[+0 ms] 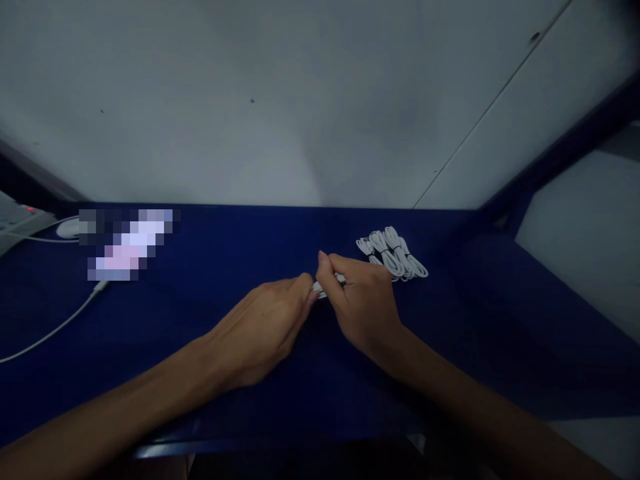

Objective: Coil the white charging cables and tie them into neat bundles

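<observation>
Near the middle of the blue table, my left hand (270, 313) and my right hand (365, 300) are close together. Both are closed on a white cable bundle (323, 291), of which only a short stretch shows between them; the fingers hide the rest. My right thumb points up along the bundle. Just beyond my right hand lies a pile of coiled white cables (393, 253), several bundles bound with black ties. My right hand overlaps the near edge of this pile in view.
On the left, a blurred-out lit phone (133, 247) lies with a white charging cord (60, 339) plugged into its near end. A white rounded object (69, 228) sits beyond it. A pale wall panel (225, 133) rises behind the blue tabletop (250, 247).
</observation>
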{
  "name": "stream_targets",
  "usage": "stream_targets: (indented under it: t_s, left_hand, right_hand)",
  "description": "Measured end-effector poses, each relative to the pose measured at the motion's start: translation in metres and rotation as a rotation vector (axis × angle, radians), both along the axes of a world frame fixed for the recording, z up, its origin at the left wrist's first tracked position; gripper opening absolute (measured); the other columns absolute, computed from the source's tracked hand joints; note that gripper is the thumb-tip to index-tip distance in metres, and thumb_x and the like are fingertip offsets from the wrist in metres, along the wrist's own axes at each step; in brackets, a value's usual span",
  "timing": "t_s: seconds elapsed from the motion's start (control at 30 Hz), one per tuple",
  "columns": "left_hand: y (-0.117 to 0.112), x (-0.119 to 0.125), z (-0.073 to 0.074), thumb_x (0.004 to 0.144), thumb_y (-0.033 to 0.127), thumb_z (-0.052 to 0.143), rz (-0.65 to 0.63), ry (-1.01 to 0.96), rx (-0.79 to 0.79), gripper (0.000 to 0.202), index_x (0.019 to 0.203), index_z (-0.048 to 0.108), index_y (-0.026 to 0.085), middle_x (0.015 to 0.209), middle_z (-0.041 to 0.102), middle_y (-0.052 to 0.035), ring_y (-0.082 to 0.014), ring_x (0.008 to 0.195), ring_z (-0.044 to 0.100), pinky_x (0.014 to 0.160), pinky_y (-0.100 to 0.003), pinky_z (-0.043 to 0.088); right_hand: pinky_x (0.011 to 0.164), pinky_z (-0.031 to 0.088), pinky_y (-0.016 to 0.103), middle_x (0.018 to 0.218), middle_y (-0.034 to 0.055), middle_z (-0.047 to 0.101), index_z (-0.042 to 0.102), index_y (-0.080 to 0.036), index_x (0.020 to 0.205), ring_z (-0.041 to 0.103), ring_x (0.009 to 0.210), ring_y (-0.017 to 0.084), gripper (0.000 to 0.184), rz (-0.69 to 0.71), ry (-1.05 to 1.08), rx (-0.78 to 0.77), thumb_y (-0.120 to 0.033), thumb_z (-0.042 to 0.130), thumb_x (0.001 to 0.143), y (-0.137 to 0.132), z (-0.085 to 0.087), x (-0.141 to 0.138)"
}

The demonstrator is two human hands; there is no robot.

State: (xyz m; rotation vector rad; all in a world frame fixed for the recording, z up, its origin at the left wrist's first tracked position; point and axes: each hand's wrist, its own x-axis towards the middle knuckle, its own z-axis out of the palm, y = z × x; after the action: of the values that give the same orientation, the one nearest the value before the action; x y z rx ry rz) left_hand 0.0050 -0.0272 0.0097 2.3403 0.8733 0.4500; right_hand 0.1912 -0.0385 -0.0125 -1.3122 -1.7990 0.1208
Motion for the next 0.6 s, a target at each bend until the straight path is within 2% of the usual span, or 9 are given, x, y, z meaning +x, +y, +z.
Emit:
stream_targets:
  t_s: [0.2, 0.27, 0.33, 0.4, 0.43, 0.47, 0.57, 0.6]
  left_hand:
    - [-0.003, -0.004, 0.016, 0.119, 0.048, 0.029, 0.035, -0.007, -0.235, 0.046, 0.091, 0.055, 0.022, 0.079, 0.061, 0.0012, -0.0169, 0.068, 0.056, 0.069, -0.035, 0.045]
    - [-0.002, -0.006, 0.016, 0.118, 0.050, 0.031, 0.063, -0.038, -0.251, 0.046, 0.089, 0.052, 0.022, 0.077, 0.057, 0.0024, -0.0159, 0.066, 0.052, 0.067, -0.035, 0.043]
    - [0.002, -0.009, 0.015, 0.118, 0.052, 0.034, 0.121, -0.113, -0.245, 0.045, 0.088, 0.049, 0.022, 0.078, 0.053, 0.0027, -0.0154, 0.067, 0.047, 0.066, -0.034, 0.040]
    - [0.008, -0.012, 0.013, 0.117, 0.054, 0.036, 0.233, -0.227, -0.222, 0.045, 0.089, 0.050, 0.022, 0.080, 0.050, 0.0022, -0.0153, 0.070, 0.045, 0.066, -0.033, 0.037]
    - [0.012, -0.014, 0.013, 0.116, 0.055, 0.036, 0.294, -0.303, -0.221, 0.046, 0.089, 0.050, 0.021, 0.081, 0.047, 0.0019, -0.0153, 0.071, 0.043, 0.065, -0.033, 0.035]
    - [0.016, -0.015, 0.012, 0.116, 0.056, 0.039, 0.324, -0.386, -0.233, 0.047, 0.086, 0.048, 0.021, 0.080, 0.045, 0.0018, -0.0150, 0.071, 0.041, 0.064, -0.032, 0.035]
    - [0.026, -0.018, 0.011, 0.113, 0.056, 0.047, 0.348, -0.553, -0.344, 0.045, 0.084, 0.045, 0.022, 0.077, 0.035, 0.0033, -0.0140, 0.067, 0.033, 0.060, -0.030, 0.032]
    - [0.028, -0.018, 0.010, 0.112, 0.056, 0.049, 0.346, -0.582, -0.375, 0.044, 0.084, 0.045, 0.022, 0.076, 0.033, 0.0038, -0.0137, 0.065, 0.031, 0.059, -0.030, 0.031]
  right_hand:
    - [0.054, 0.028, 0.032, 0.057, -0.0042, 0.044, 0.040, -0.023, 0.064, 0.036, 0.050, 0.011, 0.048, 0.040, 0.004, 0.107, -0.023, 0.052, 0.111, 0.001, 0.003, 0.001]
    - [0.054, 0.032, 0.031, 0.058, -0.0046, 0.047, 0.050, -0.023, 0.070, 0.041, 0.050, 0.011, 0.042, 0.082, 0.100, 0.051, -0.028, 0.052, 0.112, 0.000, 0.006, 0.001]
    - [0.054, 0.036, 0.030, 0.062, -0.0047, 0.051, 0.063, -0.022, 0.089, 0.046, 0.052, 0.012, 0.034, 0.105, 0.261, -0.053, -0.036, 0.047, 0.115, -0.001, 0.008, 0.002]
    - [0.054, 0.039, 0.030, 0.068, -0.0036, 0.057, 0.067, -0.021, 0.108, 0.050, 0.054, 0.013, 0.037, 0.097, 0.383, -0.155, -0.042, 0.038, 0.118, 0.000, 0.008, 0.005]
    - [0.054, 0.040, 0.030, 0.072, -0.0027, 0.060, 0.068, -0.021, 0.111, 0.051, 0.056, 0.013, 0.038, 0.095, 0.388, -0.200, -0.043, 0.037, 0.118, 0.000, 0.007, 0.007]
    - [0.056, 0.042, 0.030, 0.076, -0.0016, 0.063, 0.069, -0.021, 0.111, 0.053, 0.058, 0.013, 0.035, 0.100, 0.352, -0.240, -0.042, 0.041, 0.117, 0.002, 0.006, 0.008]
    - [0.064, 0.047, 0.031, 0.095, 0.0016, 0.070, 0.073, -0.022, 0.106, 0.061, 0.069, 0.014, 0.016, 0.154, 0.081, -0.333, -0.037, 0.069, 0.106, 0.004, -0.001, 0.012]
    - [0.067, 0.049, 0.032, 0.101, 0.0025, 0.071, 0.073, -0.022, 0.107, 0.064, 0.075, 0.016, 0.016, 0.178, -0.008, -0.348, -0.037, 0.076, 0.101, 0.004, -0.003, 0.013]
